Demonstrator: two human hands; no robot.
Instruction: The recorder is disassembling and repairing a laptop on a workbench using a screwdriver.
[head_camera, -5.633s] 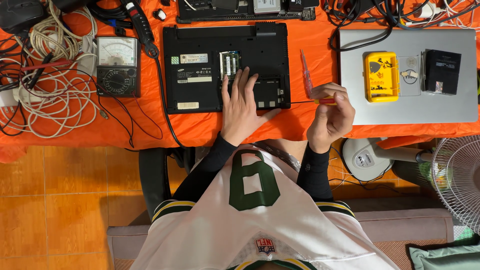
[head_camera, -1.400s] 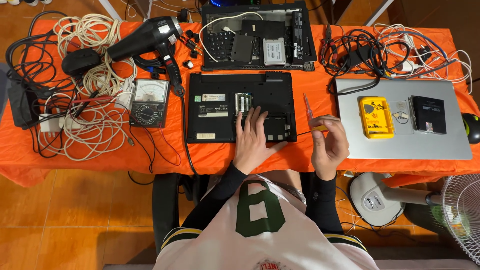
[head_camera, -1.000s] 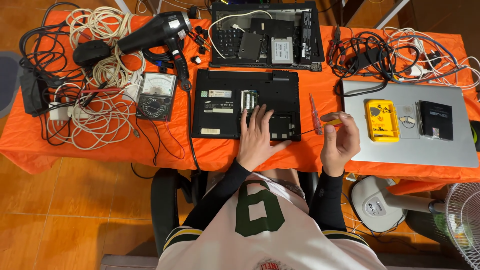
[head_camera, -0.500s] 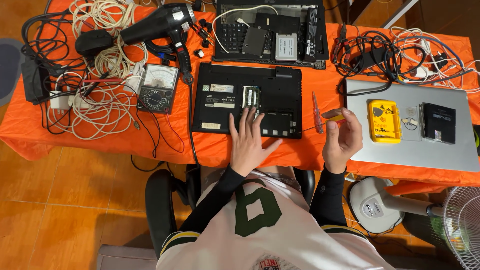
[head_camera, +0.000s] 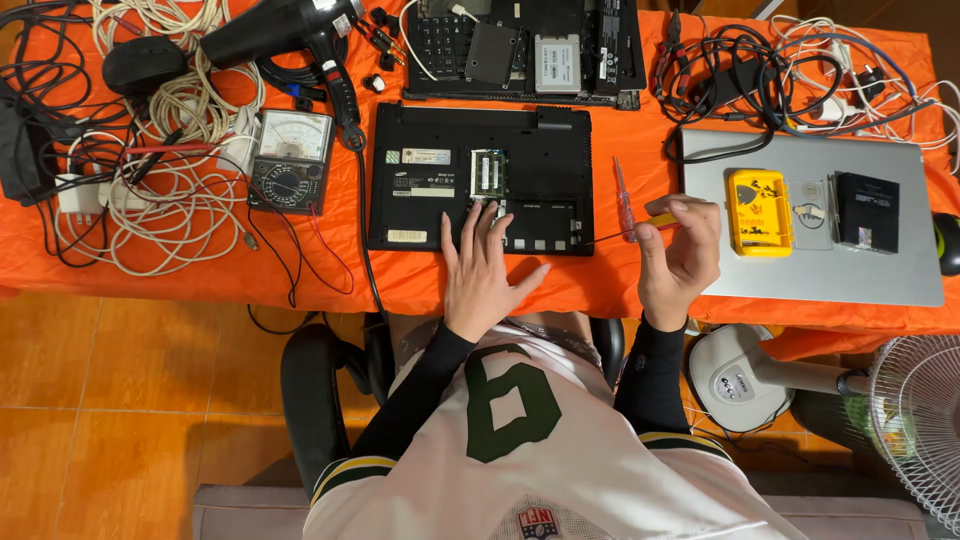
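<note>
1. Two hands at lower centre of the frame. Left hand (head_camera: 487, 270) lies flat, fingers spread wide, on the near edge of the upturned black laptop (head_camera: 480, 178); fingertips reach the open bay by the green memory card (head_camera: 489, 173), palm overhangs the orange surface (head_camera: 600, 285).
2. Right hand (head_camera: 680, 250), right of centre, fingers pinched narrow on the yellow handle of a small screwdriver (head_camera: 640, 228). The thin shaft points left, tip just at the laptop's lower right corner; contact cannot be told.
3. A red-and-clear pen-like tool (head_camera: 622, 195) lies upright in the frame between the laptop and the silver laptop (head_camera: 810, 230), just above the right hand's fingers.
4. Silver laptop, closed, at right of frame; a yellow case (head_camera: 758, 213) and a black square drive (head_camera: 866, 212) rest on its lid. Its near edge runs close to the surface's front edge.
5. Open room: a bare orange strip along the front edge, left of the left hand; a narrow gap between the two laptops.
6. Upper left crowded: analogue meter (head_camera: 290, 160) just beside the black laptop, black heat gun (head_camera: 290, 30), white cable coils (head_camera: 165, 190).
7. Top centre: a second dismantled laptop (head_camera: 530, 45), nearly touching the first one's far edge.
8. Lower right, off the surface: a fan (head_camera: 910, 420).
</note>
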